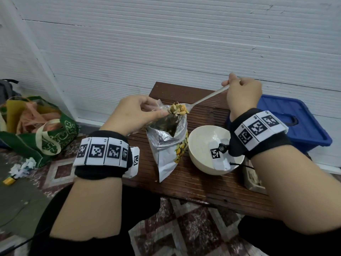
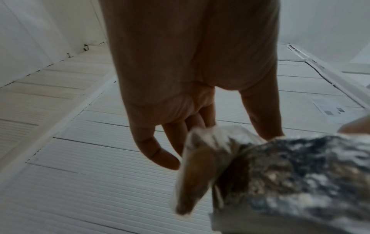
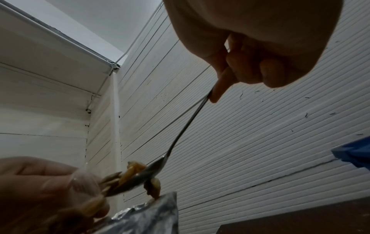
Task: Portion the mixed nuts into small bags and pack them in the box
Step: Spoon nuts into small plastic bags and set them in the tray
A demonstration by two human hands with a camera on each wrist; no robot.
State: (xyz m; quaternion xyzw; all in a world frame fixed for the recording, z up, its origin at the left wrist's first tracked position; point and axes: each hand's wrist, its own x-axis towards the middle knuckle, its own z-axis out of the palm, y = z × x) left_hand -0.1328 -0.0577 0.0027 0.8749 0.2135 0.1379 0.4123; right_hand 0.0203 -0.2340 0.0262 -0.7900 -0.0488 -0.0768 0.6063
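My left hand (image 1: 154, 110) pinches the rim of a small clear bag (image 1: 160, 106) and holds it above the mouth of the big foil nut pouch (image 1: 166, 143), which stands open on the wooden table (image 1: 199, 183). My right hand (image 1: 231, 81) grips the handle of a metal spoon (image 1: 208, 97). The spoon's bowl is heaped with mixed nuts (image 1: 179, 109) and sits at the clear bag's opening. In the right wrist view the nuts (image 3: 133, 170) tip toward the clear bag (image 3: 84, 182), over the foil pouch (image 3: 144, 218). In the left wrist view the foil pouch (image 2: 300, 182) fills the lower right.
An empty white bowl (image 1: 201, 145) stands right of the pouch. A blue lidded box (image 1: 295, 122) sits at the right beyond the table. A pale container (image 1: 252, 179) lies under my right forearm. A green bag (image 1: 46, 137) and crumpled paper (image 1: 24, 167) are on the floor at left.
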